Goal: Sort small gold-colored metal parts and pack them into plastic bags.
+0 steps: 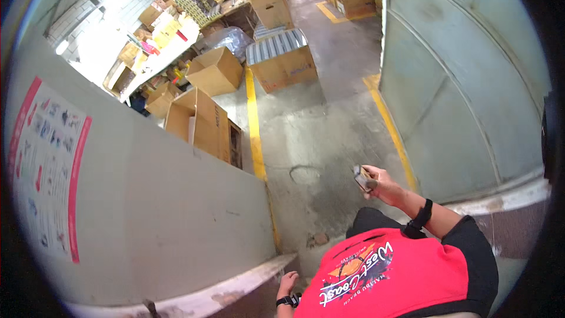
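My right hand is raised in front of me at the lower right, shut on a small flat dark device like a phone, tilted up on its edge. A black band sits on that wrist. My left hand hangs low at the bottom edge with a black watch on the wrist, close to the worn foot of the grey wall. Nothing shows in it, and its fingers are too small to read. My red and black shirt fills the bottom right.
A concrete floor with two yellow lines runs ahead between the left grey wall and a large grey panel on the right. Open cardboard boxes and several stacked cartons crowd the far left. A red-bordered poster hangs on the left wall.
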Motion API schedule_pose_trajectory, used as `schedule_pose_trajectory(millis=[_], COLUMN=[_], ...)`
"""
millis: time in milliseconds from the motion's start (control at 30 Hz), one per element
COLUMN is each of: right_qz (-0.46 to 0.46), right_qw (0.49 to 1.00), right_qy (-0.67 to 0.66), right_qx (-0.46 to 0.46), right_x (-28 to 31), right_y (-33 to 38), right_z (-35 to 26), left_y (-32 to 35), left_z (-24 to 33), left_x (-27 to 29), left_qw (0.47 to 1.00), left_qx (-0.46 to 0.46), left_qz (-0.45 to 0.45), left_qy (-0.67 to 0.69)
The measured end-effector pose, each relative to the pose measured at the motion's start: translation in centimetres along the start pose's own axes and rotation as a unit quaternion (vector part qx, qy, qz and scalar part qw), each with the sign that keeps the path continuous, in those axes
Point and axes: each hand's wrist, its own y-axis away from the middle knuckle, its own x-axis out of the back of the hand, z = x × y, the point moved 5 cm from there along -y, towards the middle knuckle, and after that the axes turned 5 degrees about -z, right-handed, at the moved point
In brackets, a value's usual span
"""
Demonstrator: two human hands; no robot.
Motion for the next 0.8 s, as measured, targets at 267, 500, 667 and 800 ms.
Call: schedule_pose_trajectory(millis=[267, 500, 667, 800], right_qz=[0.073, 0.08, 0.063, 0.111], right_qw=[0.99, 0.979, 0.956, 0.972], right_qy=[-0.015, 0.075, 0.036, -0.016], right_qx=[-0.122, -0.17, -0.283, -0.207], right_x=[11.4, 19.9, 23.1, 25.2], right_y=[-19.4, -43.1, -59.2, -73.1], right_z=[-1.3, -2.7, -1.7, -2.1], left_y=[-14.8, -23.5, -31.8, -38.9], left_z=[12.9, 25.0, 36.1, 42.6], left_x=[5.9, 14.4, 19.8, 26.2], left_qw=[0.992, 0.994, 0.995, 0.991], left_qx=[0.011, -0.063, -0.037, -0.014], left_qz=[0.075, 0.054, 0.089, 0.113], left_qy=[0.1, -0.071, 0.009, 0.069])
